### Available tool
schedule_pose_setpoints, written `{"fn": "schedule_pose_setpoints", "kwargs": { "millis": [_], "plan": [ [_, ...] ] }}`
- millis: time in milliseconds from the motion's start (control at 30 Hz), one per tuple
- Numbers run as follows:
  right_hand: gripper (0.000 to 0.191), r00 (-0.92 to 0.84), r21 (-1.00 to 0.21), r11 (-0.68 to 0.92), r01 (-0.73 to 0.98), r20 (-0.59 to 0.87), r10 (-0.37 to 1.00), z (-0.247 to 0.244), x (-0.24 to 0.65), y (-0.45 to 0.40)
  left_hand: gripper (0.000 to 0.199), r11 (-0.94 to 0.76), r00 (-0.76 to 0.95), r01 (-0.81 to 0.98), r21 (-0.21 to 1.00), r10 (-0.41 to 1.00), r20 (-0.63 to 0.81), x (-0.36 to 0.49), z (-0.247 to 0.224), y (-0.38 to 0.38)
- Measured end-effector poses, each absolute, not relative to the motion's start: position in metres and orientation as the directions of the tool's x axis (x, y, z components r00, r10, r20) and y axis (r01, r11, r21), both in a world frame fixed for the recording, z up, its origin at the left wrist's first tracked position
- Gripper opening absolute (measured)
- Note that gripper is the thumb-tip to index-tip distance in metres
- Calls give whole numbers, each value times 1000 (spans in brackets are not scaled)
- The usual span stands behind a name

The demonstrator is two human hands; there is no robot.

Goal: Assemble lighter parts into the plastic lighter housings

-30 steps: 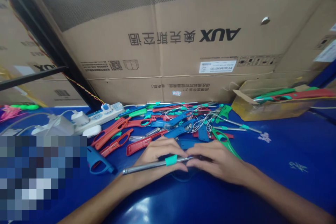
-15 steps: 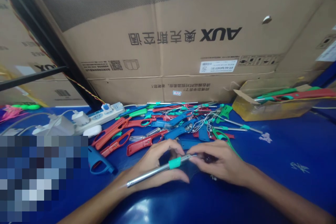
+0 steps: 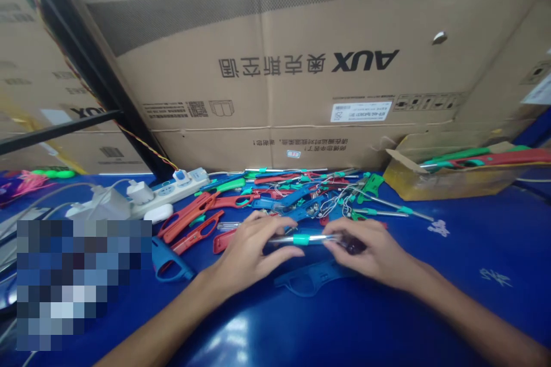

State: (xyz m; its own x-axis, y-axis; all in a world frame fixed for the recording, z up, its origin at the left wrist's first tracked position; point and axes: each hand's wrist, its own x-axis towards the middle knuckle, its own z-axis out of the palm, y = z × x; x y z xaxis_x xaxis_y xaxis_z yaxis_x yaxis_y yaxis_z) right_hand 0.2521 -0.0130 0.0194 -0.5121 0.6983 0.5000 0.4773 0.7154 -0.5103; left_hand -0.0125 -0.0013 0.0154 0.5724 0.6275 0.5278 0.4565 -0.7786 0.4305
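Observation:
A silver lighter tube [image 3: 318,238] with a green collar [image 3: 301,239] lies nearly level between my two hands. My left hand [image 3: 258,246] curls round its left part, thumb below and forefinger above, and hides that end. At the other end, the thumb and fingertips of my right hand [image 3: 365,246] pinch the tube. Tucked in the right palm is a dark, rounded object [image 3: 353,244], mostly covered and too blurred to name. Just below my hands, a blue lighter shell [image 3: 307,281] rests on the blue table [image 3: 301,332].
Behind my hands lie heaped lighter parts: red shells [image 3: 189,218], blue shells [image 3: 172,261], green pieces and tubes with white wires [image 3: 340,200]. A power strip [image 3: 172,188] with chargers stands left. A box [image 3: 451,180] of lighters sits right, against a cardboard wall [image 3: 275,23].
The tube has swung from slanting across my left wrist to nearly level, its left end now inside my left hand. The blue shell below my hands has come into view.

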Motion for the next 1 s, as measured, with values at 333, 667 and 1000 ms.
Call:
{"fn": "schedule_pose_setpoints", "kwargs": {
  "millis": [333, 667, 1000],
  "plan": [
    [19, -555, -441, 764, 471, 525, 645, 18, 254, -11, 26, -847, 686, 450, 285, 531, 497, -12, 12, -2],
    [25, -528, -471, 743, 475, 523, 669, 18, 256, -12, 15, -734, 672, 461, 498, 656, 344, -15, 20, -10],
    [24, -645, -454, 789, 414, 465, 606, 17, 248, -16, 33, -780, 712, 479, 402, 614, 342, -13, 17, -7]
  ]
}}
